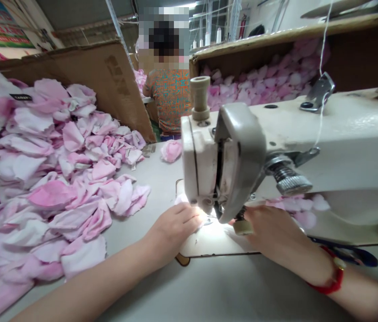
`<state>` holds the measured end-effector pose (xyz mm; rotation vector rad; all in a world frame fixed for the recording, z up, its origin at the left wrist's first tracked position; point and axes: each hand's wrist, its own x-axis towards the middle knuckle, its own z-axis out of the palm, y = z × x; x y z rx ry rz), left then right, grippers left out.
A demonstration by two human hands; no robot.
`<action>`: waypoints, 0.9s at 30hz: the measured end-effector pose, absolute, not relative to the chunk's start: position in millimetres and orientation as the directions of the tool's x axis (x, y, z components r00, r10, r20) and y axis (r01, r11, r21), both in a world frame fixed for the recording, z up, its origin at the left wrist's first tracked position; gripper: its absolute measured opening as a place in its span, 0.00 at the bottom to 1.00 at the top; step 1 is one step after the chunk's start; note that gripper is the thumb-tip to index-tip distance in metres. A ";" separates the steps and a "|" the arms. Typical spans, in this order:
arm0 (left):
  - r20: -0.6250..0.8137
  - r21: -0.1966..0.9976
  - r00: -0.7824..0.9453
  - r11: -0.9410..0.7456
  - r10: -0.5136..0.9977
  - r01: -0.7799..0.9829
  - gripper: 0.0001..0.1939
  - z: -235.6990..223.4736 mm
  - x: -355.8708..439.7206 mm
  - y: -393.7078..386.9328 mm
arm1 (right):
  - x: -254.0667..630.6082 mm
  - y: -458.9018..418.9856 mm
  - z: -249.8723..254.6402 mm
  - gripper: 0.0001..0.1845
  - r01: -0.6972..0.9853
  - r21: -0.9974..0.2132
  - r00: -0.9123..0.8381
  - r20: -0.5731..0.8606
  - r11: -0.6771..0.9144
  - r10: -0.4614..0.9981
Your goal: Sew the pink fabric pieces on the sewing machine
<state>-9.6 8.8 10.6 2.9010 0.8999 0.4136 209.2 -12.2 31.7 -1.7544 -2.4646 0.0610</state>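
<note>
A cream sewing machine [309, 147] stands on the table in front of me, its head [209, 165] over a brightly lit needle plate [216, 232]. My left hand [175, 226] rests left of the needle, fingers curled down on a small pale pink fabric piece [182, 199] under the machine head. My right hand [272, 235] lies right of the needle, behind the presser foot area, fingers pressed on the same spot; glare hides what is under them. A red band [331, 279] circles my right wrist.
A large heap of pink and white fabric pieces [48, 179] covers the table's left side, backed by a cardboard sheet [108, 80]. One loose pink piece [171, 150] lies behind the machine. Another person in a patterned top [172, 98] sits beyond. A box of pink pieces [259, 80] sits at back right.
</note>
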 end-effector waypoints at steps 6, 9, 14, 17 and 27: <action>0.252 0.053 0.771 -0.804 0.585 0.592 0.09 7.0 -8.5 12.0 | 211.0 -10.1 32.6 0.14 0.946 -0.079 -0.312 0.041 0.314 0.949; 0.267 0.003 0.762 -0.791 0.591 0.612 0.09 4.2 -9.4 15.0 | 210.9 -9.2 27.6 0.15 0.938 -0.053 -0.340 0.059 0.343 0.939; 0.274 0.045 0.756 -0.793 0.595 0.608 0.08 -1.7 -12.1 19.6 | 210.9 -9.4 25.8 0.08 0.871 -0.105 -0.478 0.048 0.480 0.877; 0.313 0.067 0.744 -0.795 0.590 0.603 0.08 -2.2 -13.1 20.8 | 209.6 -10.7 28.7 0.02 0.813 -0.173 -0.560 0.027 0.555 0.828; 0.433 0.060 0.743 -0.839 0.510 0.541 0.07 7.2 -12.1 20.0 | 208.5 -10.0 26.5 0.01 0.711 -0.208 -0.668 0.096 0.672 0.738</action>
